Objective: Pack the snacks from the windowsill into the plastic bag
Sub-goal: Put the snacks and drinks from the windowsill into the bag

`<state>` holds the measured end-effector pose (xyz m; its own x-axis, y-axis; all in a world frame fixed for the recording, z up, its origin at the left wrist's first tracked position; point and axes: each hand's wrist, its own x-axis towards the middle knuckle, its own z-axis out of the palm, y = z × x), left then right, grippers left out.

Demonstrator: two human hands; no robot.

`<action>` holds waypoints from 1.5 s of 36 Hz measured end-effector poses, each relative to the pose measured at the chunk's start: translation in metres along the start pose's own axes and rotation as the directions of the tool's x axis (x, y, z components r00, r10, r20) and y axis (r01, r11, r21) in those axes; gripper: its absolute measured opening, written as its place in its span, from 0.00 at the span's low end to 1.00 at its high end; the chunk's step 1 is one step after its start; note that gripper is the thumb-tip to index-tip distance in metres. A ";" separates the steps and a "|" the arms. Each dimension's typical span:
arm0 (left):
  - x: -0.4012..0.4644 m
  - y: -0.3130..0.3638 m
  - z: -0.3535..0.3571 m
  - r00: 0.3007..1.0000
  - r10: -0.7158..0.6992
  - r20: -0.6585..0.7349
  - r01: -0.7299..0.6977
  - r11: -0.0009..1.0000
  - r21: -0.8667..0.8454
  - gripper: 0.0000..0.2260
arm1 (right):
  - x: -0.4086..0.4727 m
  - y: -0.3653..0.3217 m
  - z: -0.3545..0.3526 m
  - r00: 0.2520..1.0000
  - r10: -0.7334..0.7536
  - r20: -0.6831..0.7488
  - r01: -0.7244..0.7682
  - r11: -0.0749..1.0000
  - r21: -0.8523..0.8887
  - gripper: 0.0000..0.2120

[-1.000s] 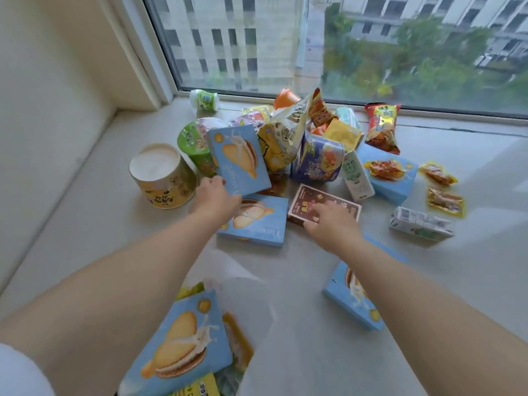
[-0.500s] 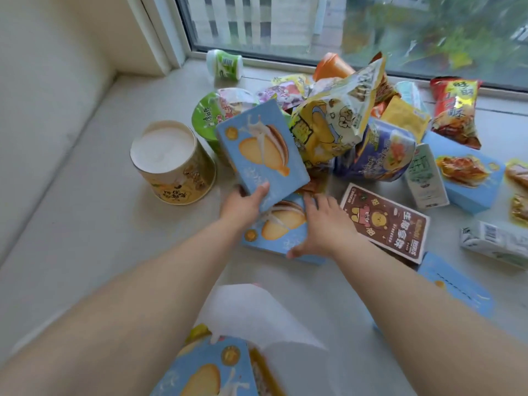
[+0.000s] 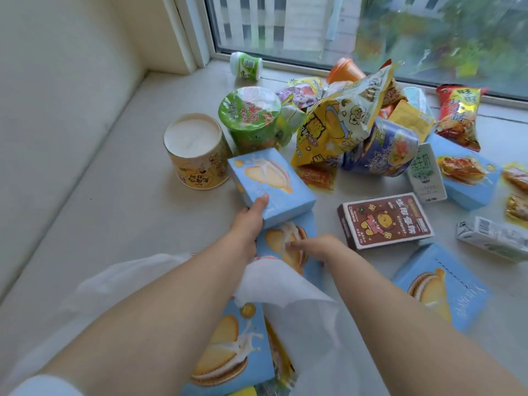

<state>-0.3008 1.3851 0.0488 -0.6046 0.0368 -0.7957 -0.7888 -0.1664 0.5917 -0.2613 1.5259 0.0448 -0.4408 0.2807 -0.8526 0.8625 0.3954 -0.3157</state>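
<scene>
Both hands have drawn back: left hand (image 3: 249,221) grips 1 blue box (image 3: 271,184), right hand (image 3: 314,247) pinches another (image 3: 285,244). Next, drop them into the plastic bag (image 3: 285,287).

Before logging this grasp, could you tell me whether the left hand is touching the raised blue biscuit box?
Touching. The head view shows the left hand gripping the raised blue biscuit box, thumb pressed on its top face.
</scene>
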 end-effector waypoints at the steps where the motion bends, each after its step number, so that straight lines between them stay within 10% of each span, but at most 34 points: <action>1: -0.004 0.001 0.001 1.000 -0.004 0.013 0.004 1.000 -0.003 0.24 | -0.001 0.004 -0.001 1.000 0.003 0.006 -0.003 0.997 0.083 0.33; 6: -0.035 0.021 0.015 0.993 0.090 0.082 -0.086 0.995 -0.048 0.17 | -0.009 0.019 -0.017 0.984 -0.128 -0.122 0.169 0.886 0.431 0.48; 10: -0.066 0.037 0.020 0.966 0.226 0.125 -0.219 0.973 -0.074 0.19 | -0.064 0.013 -0.034 0.948 -0.237 -0.211 0.315 0.785 0.534 0.27; 19: -0.167 0.047 -0.031 0.873 0.479 0.094 -0.468 0.876 -0.117 0.11 | -0.146 0.043 -0.052 0.829 -0.387 -0.404 0.559 0.599 0.573 0.20; 26: -0.222 0.009 -0.100 0.765 0.643 -0.035 -0.631 0.759 0.163 0.13 | -0.191 0.059 -0.058 0.772 -0.490 -0.405 0.607 0.382 0.697 0.10; 28: -0.236 -0.005 -0.117 0.757 0.651 -0.054 -0.616 0.739 0.274 0.20 | -0.206 0.060 -0.056 0.751 -0.542 -0.376 0.608 0.347 0.714 0.26; 31: -0.249 -0.030 -0.133 0.743 0.662 -0.097 -0.598 0.722 0.346 0.14 | -0.217 0.064 -0.048 0.721 -0.619 -0.310 0.612 0.359 0.705 0.45; 35: -0.257 -0.058 -0.147 0.740 0.661 -0.127 -0.561 0.710 0.426 0.13 | -0.222 0.068 -0.025 0.706 -0.652 -0.276 0.640 0.421 0.643 0.10; 41: -0.253 -0.073 -0.176 0.782 0.618 -0.082 -0.444 0.644 0.623 0.13 | -0.213 0.079 0.017 0.708 -0.660 -0.249 0.684 0.556 0.472 0.10; 54: -0.246 -0.027 -0.187 0.901 0.337 0.274 -0.301 0.029 0.953 0.30 | -0.213 0.099 0.015 0.741 -0.634 -0.220 0.625 0.772 -0.116 0.14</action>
<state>-0.1104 1.1966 0.2046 -0.8409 0.2467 -0.4816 0.0536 0.9236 0.3796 -0.0782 1.4918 0.1888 -0.9283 0.1500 -0.3403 0.3611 0.5821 -0.7285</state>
